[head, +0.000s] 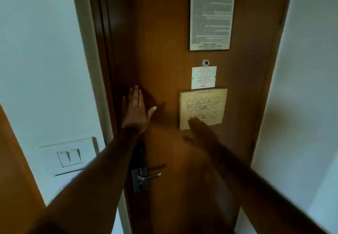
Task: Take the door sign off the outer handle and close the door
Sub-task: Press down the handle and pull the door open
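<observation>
A: Which step is this?

B: The closing, I'd judge. The left hand (136, 110) lies flat on the inner face of the door (164, 50), fingers spread wide and holding nothing, just beside the latch edge and above the lever handle (150, 176). The right hand (198, 128) is blurred; it looks open and empty, reaching toward the door over the lower corner of the floor plan plaque (204, 108) — whether it touches, I cannot tell.

A: And the door sign?

B: Not in view. The outer handle is on the far side of the door, hidden, and neither hand carries a sign.

A: What does the next move call for?

B: A steady push near the latch side until the door seats in the frame (102, 69) — fingers kept clear of that edge.

A: The room?

B: A narrow entry with pale walls on both sides. A light switch (70, 157) sits on the left wall. The wooden door carries a framed notice (212, 14), a peephole (206, 62) and a small card (204, 77) beneath it.
</observation>
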